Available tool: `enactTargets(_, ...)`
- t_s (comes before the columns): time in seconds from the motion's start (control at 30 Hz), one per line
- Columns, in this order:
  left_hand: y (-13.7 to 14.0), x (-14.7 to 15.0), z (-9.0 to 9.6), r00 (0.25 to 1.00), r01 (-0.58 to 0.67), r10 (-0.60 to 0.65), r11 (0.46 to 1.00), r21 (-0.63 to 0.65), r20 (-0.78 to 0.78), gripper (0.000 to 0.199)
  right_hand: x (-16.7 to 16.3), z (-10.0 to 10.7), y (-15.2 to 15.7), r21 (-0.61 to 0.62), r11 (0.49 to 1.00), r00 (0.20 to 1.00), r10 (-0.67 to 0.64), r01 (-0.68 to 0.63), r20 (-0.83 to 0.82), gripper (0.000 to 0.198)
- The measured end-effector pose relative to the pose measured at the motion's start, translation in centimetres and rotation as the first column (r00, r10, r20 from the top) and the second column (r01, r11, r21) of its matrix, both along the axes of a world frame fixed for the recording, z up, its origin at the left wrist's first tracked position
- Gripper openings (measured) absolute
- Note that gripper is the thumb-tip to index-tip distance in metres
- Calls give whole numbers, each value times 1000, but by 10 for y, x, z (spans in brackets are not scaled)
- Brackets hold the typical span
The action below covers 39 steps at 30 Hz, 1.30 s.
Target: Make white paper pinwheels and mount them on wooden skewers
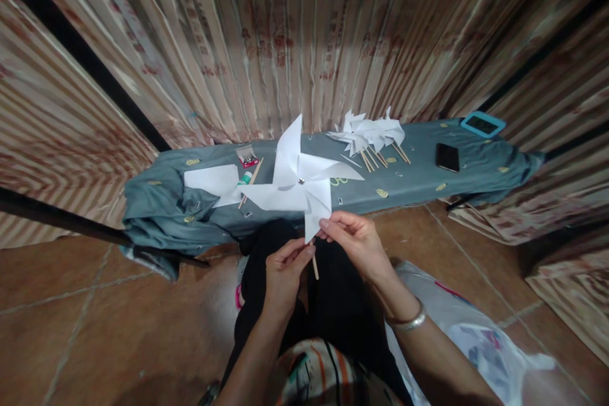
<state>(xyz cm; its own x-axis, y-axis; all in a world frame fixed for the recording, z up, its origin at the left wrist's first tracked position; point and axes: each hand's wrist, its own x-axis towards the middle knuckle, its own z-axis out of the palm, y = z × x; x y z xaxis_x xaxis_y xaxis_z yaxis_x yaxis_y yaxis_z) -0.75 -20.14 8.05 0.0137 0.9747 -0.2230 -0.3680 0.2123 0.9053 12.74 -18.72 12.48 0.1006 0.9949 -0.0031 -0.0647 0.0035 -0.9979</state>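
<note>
A white paper pinwheel (311, 168) with a shiny pin at its centre is held upright over my lap. Its thin wooden stick (314, 266) pokes out below the paper. My left hand (288, 266) pinches that stick just under the lowest blade. The fingers of my right hand (354, 238) are closed on the tip of the same lowest blade, right beside the left fingertips. Behind the pinwheel is a narrow table with a grey-green cloth (413, 184).
Finished pinwheels (368, 133) lie in a heap at the back. White paper sheets (212, 179), a small red box (247, 157), a green-and-white tube (245, 178) and sticks (257, 171) lie left. A phone (448, 157) and a blue-framed device (483, 124) are right. A plastic bag (457, 330) stands on the floor.
</note>
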Motion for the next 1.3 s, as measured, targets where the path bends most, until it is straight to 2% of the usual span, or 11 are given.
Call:
enactTargets(0.23, 1, 1, 4, 1000, 7, -8, 1000, -30, -29, 24, -12, -6, 1, -18, 999, 997, 46, -45, 61, 35)
enactTargets(0.37, 2, 1, 2, 999, 1, -2, 999, -32, -52, 22, -14, -7, -5, -15, 999, 976, 52, -50, 211, 26)
enactTargets(0.47, 3, 0, -2, 998, -4, 2, 999, -51, -57, 21, -8, -2, -16, 4, 999, 924, 48, -54, 380, 22)
enactTargets(0.53, 4, -2, -5, 998, 3, -7, 998, -63, -62, 21, 1, 5, -22, 58, 998, 874, -2, -30, 487, 23)
enactTargets(0.6, 3, -2, -8, 998, 13, -17, 997, -72, -62, 20, 13, 16, -23, 157, 986, 825, -133, 55, 549, 22)
enactTargets(0.67, 2, -3, -11, 998, 21, -26, 997, -78, -64, 19, 26, 26, -16, 296, 937, 765, -329, 188, 554, 15)
enactTargets(0.73, 1, -3, -11, 997, 26, -32, 997, -76, -71, 18, 37, 33, -3, 386, 887, 739, -434, 251, 516, 16)
enactTargets(0.77, 0, -3, -11, 996, 29, -35, 997, -72, -77, 18, 42, 34, 4, 395, 885, 753, -432, 248, 495, 19)
enactTargets(0.9, -1, -3, -8, 993, 48, -54, 997, -63, -101, 17, 47, 33, 23, 304, 943, 865, -263, 136, 427, 25)
enactTargets(0.97, -1, -3, -7, 993, 60, -66, 996, -61, -103, 18, 44, 30, 25, 272, 956, 887, -220, 112, 405, 25)
enactTargets(1.3, -5, -5, -9, 995, 38, -40, 999, -21, -89, 16, 29, 22, 13, 201, 967, 934, -213, 159, 286, 22)
